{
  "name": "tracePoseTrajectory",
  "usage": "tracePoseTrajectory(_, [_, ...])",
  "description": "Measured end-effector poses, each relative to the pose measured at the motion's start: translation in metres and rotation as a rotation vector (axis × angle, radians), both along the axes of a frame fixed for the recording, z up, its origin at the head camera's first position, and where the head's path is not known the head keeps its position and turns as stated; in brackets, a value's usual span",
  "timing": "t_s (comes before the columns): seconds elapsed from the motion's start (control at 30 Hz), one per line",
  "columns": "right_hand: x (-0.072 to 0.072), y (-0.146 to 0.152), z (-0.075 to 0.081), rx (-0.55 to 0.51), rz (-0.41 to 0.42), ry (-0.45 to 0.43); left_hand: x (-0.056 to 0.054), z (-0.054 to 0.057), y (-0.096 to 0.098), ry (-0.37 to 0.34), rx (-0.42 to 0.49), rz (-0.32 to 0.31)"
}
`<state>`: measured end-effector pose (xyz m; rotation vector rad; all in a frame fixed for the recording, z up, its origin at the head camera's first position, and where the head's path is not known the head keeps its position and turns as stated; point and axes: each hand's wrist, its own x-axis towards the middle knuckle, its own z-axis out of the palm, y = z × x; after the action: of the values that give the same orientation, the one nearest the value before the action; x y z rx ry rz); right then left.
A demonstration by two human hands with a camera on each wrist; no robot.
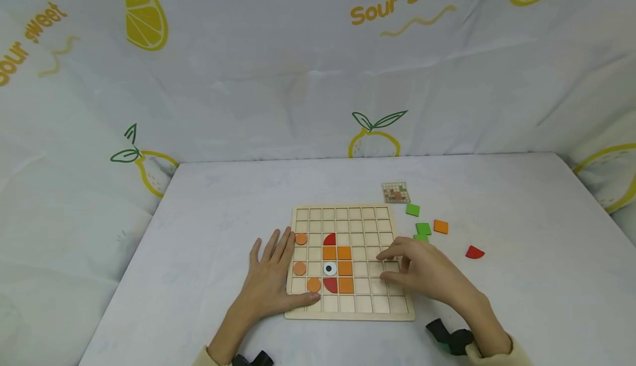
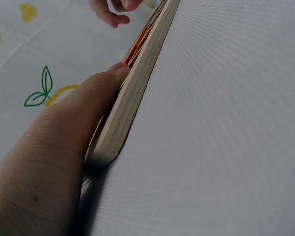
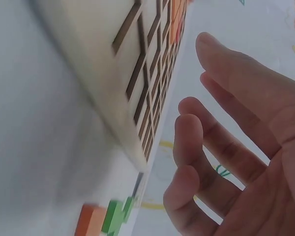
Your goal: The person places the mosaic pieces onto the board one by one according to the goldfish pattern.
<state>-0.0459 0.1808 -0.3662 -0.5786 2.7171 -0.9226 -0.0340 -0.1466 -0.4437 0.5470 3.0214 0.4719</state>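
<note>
A square wooden grid board (image 1: 370, 303) lies on the table. Along its left edge my left hand (image 1: 268, 282) rests with spread, straight fingers, the thumb lying over the lower left cells. Above the right side of the board hovers my right hand (image 1: 428, 271), thumb and fingers loosely bent with a gap between them; nothing shows in its grasp in the right wrist view. On the grid sit several orange squares (image 1: 345, 268), orange discs (image 1: 300, 268), two red quarter-circles (image 1: 330, 285) and a white disc with a black dot (image 1: 329, 269).
Right of the board lie several green squares (image 1: 413, 210), an orange square (image 1: 440, 226) and a red quarter-circle (image 1: 475, 252). A small patterned card (image 1: 396, 192) lies behind the board's far right corner. Black strap-like items (image 1: 451, 337) are near the right wrist.
</note>
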Motion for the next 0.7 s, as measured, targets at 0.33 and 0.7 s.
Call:
tracePoseTrajectory(0.33, [0.0, 0.028, -0.005, -0.007, -0.051, 0.033, 0.0, 0.0, 0.001, 0.001, -0.008, 0.005])
tracePoseTrajectory(0.7, [-0.004, 0.065, -0.005, -0.018, -0.056, -0.025, 0.001, 0.001, 0.001, 0.0, -0.002, 0.008])
